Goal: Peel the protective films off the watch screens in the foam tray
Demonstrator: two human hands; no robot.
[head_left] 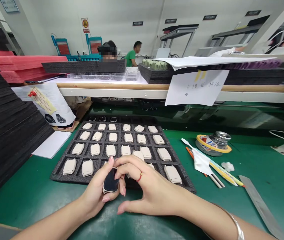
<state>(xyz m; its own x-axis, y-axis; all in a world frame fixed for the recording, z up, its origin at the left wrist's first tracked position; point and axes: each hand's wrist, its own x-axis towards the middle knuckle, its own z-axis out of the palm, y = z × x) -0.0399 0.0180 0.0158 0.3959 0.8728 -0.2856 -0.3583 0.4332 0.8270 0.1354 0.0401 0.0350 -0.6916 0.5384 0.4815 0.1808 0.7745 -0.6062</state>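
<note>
My left hand (99, 186) is wrapped around a smartwatch case (111, 181) with a black glass face and a pale rim, its screen turned up toward me. Over it reaches my right hand (147, 186), fingertips touching the upper edge and face of the watch, thumb spread well apart below. Just beyond both hands lies a black foam tray (56, 175) with rows of compartments. Several cream watch cases (87, 167) sit face down in it, and a few dark-faced ones (102, 118) lie in the far row. My hands hide part of the tray's near row.
To the right are a toothbrush (185, 142), a white cloth (202, 162), a glass jar (219, 141) by a yellow tape roll (199, 142), and a steel ruler (259, 203). Black foam stacks (9, 133) rise at left. A shelf (121, 91) crosses behind; two people are beyond.
</note>
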